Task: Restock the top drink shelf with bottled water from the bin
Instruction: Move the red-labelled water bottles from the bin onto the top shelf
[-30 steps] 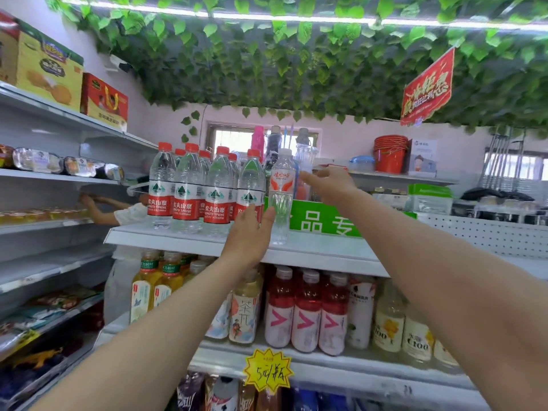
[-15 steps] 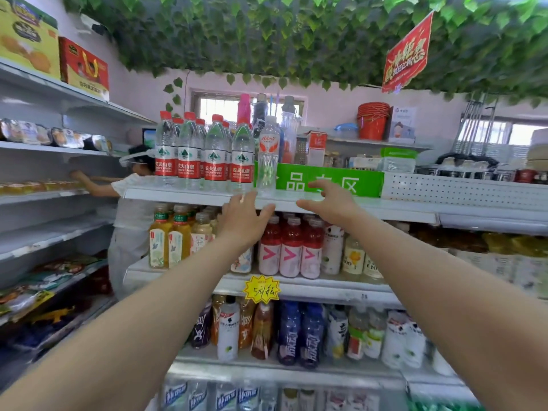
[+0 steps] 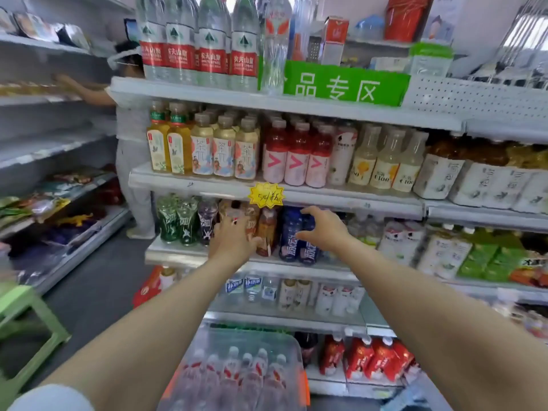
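Shop shelving (image 3: 341,200) fills the view; water bottles (image 3: 211,40) line the top shelf (image 3: 326,109); left hand (image 3: 231,241) and right hand (image 3: 323,229) hover empty, fingers loosely spread, above the bin (image 3: 298,351).

Red-labelled water bottles (image 3: 195,51) at eleven o'clock; green sign (image 3: 344,83) with white characters; yellow starburst price tag (image 3: 266,194).

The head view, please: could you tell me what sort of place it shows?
Most likely a small grocery or convenience shop: tiered shelves of bottled drinks, a yellow starburst price tag on a shelf edge, and a green section sign on the top shelf.
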Available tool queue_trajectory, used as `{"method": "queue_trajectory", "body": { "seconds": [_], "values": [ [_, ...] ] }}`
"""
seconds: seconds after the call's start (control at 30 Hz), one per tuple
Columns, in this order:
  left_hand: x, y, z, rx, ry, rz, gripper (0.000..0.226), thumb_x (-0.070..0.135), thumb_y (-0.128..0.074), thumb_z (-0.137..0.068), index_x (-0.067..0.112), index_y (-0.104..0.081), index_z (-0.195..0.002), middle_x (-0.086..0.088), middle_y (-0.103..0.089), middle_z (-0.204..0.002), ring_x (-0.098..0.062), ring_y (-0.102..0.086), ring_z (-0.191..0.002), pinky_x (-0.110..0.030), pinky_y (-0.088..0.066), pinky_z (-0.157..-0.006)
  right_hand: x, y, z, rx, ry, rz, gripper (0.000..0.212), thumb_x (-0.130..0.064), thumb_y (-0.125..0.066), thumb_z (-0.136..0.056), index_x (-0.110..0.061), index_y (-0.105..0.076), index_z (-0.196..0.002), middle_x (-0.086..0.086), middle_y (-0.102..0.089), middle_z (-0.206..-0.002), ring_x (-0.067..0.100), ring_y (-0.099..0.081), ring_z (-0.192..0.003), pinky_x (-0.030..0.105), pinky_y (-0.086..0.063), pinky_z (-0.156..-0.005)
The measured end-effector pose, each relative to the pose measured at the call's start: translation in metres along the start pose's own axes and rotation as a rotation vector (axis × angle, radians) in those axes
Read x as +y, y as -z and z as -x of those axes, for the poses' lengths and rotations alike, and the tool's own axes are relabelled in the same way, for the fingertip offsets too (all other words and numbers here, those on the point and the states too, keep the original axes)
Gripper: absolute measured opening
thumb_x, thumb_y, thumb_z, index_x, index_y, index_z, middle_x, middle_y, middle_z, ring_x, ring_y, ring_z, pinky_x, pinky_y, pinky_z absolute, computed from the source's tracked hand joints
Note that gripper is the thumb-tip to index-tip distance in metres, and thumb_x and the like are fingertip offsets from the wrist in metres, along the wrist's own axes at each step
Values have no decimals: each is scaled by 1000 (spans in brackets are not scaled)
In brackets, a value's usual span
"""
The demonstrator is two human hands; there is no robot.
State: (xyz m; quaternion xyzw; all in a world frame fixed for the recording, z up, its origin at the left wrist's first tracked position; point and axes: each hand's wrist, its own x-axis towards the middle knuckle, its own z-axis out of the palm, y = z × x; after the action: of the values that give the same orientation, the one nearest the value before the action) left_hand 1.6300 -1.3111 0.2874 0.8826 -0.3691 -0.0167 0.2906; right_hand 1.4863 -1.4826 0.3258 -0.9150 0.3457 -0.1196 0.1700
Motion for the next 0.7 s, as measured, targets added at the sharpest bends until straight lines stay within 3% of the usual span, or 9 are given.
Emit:
{"method": "queue_trajectory", "body": {
  "seconds": [0.13, 0.37, 0.5, 0.6, 0.7],
  "values": [
    [-46, -53, 17, -111, 107, -8, 63, 45, -64, -91, 28, -43, -148, -14, -37, -150, -35, -37, -136, -46, -42, -105, 24, -64, 0, -146, -38, 26, 75, -43, -77, -87, -25, -42, -152, 18, -57, -138, 35, -55, -125, 39, -48, -95],
    [-123, -142, 42, -305, 301, -56, 60, 43, -61, -93, 31, -39, -148, -12, -37, -150, -34, -35, -139, -44, -38, -108, 59, -173, -7, -368, -60, -6, 67, -35, -76, -88, -25, -47, -148, 13, -52, -146, 32, -50, -132, 37, -46, -102],
    [-166, -191, 66, -397, 370, -80, 62, 44, -60, -94, 27, -38, -150, -15, -38, -150, -32, -33, -140, -40, -33, -112, 78, -229, -11, -496, -83, -27, 67, -33, -77, -88, -22, -48, -148, 16, -59, -139, 32, -56, -125, 31, -46, -92],
    [-191, -225, 93, -424, 447, -101, 62, 48, -59, -94, 28, -39, -149, -11, -39, -151, -29, -32, -141, -39, -31, -112, 90, -270, -11, -606, -114, -52, 68, -31, -78, -89, -19, -48, -149, 18, -58, -140, 34, -59, -122, 38, -49, -99],
    [-212, -252, 128, -488, 517, -166, 65, 54, -58, -93, 29, -39, -150, -13, -33, -155, -30, -27, -145, -41, -26, -116, 101, -308, -6, -699, -112, -22, 68, -37, -76, -89, -21, -48, -149, 12, -54, -146, 30, -53, -130, 35, -43, -105]
  ]
}}
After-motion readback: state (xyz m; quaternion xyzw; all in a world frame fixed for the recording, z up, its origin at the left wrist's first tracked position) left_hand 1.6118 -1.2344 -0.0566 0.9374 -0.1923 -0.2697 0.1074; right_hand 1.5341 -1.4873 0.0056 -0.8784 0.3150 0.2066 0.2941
